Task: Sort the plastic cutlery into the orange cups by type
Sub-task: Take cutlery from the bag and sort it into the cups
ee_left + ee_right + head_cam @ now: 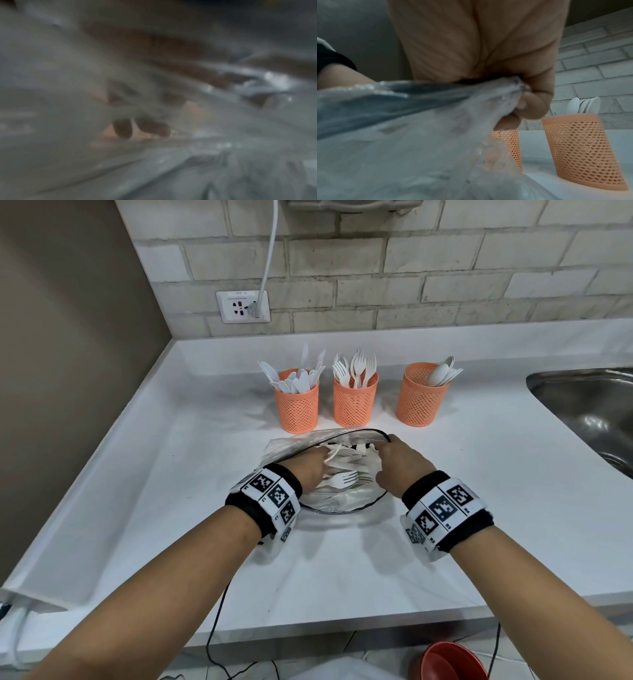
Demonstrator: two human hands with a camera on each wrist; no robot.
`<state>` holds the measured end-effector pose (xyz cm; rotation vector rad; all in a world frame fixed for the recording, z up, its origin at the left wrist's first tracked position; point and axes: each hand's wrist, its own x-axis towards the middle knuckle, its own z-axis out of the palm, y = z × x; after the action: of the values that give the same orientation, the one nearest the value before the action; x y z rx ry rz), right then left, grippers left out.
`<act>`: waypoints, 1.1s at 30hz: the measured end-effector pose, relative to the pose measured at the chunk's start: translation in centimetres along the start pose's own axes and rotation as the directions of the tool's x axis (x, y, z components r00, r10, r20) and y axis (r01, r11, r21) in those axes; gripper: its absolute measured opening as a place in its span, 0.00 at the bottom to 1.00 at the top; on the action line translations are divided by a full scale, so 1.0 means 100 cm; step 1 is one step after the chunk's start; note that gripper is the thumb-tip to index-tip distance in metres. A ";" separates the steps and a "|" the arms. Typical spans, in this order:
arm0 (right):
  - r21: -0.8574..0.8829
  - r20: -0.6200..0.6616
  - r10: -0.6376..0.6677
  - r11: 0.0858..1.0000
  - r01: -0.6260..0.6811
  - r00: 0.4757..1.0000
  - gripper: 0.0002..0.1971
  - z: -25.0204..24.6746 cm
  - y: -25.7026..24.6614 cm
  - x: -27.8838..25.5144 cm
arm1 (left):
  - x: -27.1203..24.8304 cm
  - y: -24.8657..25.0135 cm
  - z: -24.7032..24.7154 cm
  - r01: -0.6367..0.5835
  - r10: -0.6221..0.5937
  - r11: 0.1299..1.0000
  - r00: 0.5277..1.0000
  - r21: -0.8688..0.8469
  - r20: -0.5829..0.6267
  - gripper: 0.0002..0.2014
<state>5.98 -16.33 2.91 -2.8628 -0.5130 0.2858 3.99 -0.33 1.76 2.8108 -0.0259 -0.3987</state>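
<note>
Three orange mesh cups stand in a row: the left cup (pixel 297 405) has knives, the middle cup (pixel 355 404) forks, the right cup (pixel 418 400) spoons. In front of them a clear zip bag (pixel 346 498) lies on the counter with white forks (pixel 342 479) and other cutlery inside. My left hand (pixel 317 462) reaches into the bag, its fingers curled round a white cutlery piece (pixel 335 454) whose type I cannot tell. My right hand (pixel 388 448) pinches the bag's black-edged rim (pixel 513 83) and holds the mouth up. The left wrist view is blurred; fingertips (pixel 123 128) show through plastic.
A steel sink (pixel 589 412) is set into the white counter (pixel 445 535) at the right. A wall socket (pixel 242 307) with a white cable sits at the back left. A red bowl (pixel 452 662) lies below the counter's front edge. Walls close the left and back.
</note>
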 end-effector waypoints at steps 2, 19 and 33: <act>0.001 -0.001 0.006 1.000 -0.006 1.000 0.22 0.000 -0.001 0.001 | -0.001 -0.001 0.000 0.020 -0.019 1.000 0.999 0.019 -0.046 0.18; 0.003 -0.009 0.009 1.000 -0.009 1.000 0.21 -0.003 0.000 0.001 | -0.005 0.005 0.009 -0.008 0.003 0.998 0.996 0.061 0.089 0.18; 0.056 -0.046 -0.001 0.998 0.004 0.999 0.28 -0.001 0.003 0.004 | -0.025 -0.007 -0.027 -0.312 0.183 0.686 0.948 -0.657 -0.259 0.09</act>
<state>6.44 -16.48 2.85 -2.8069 -0.4921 0.2291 2.36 1.26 4.68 2.0354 -0.1825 -0.0603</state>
